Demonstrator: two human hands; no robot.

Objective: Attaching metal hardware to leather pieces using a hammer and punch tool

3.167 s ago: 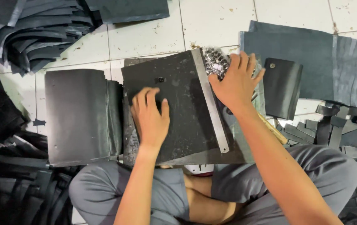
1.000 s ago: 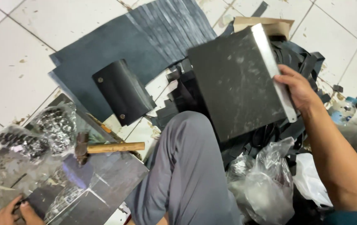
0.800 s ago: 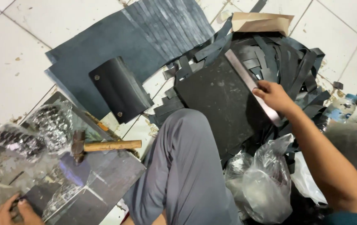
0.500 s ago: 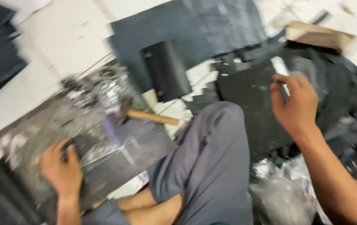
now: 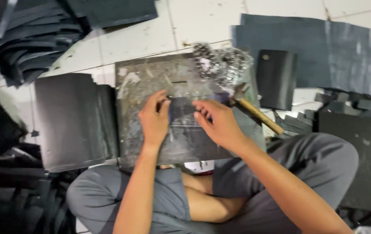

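Note:
A scuffed dark work board [image 5: 151,82] lies on the floor in front of my crossed legs. My left hand [image 5: 154,121] rests on it, thumb and forefinger pinched on the left edge of a small dark flat piece [image 5: 181,112]. My right hand [image 5: 219,123] touches the piece's right side with spread fingers. A wooden-handled hammer [image 5: 255,113] lies just right of my right hand, head on the board. A clear bag of small metal parts [image 5: 222,65] sits at the board's far right corner.
A stack of dark sheets [image 5: 75,119] lies left of the board. More black strips are piled at the upper left [image 5: 25,47]. A large dark sheet [image 5: 337,56], a small black piece [image 5: 276,78] and a black slab [image 5: 367,160] lie at the right on white tiles.
My right hand put a large black slab with a metal ruler down at the right and came back to the board. Both hands now meet on the small dark piece.

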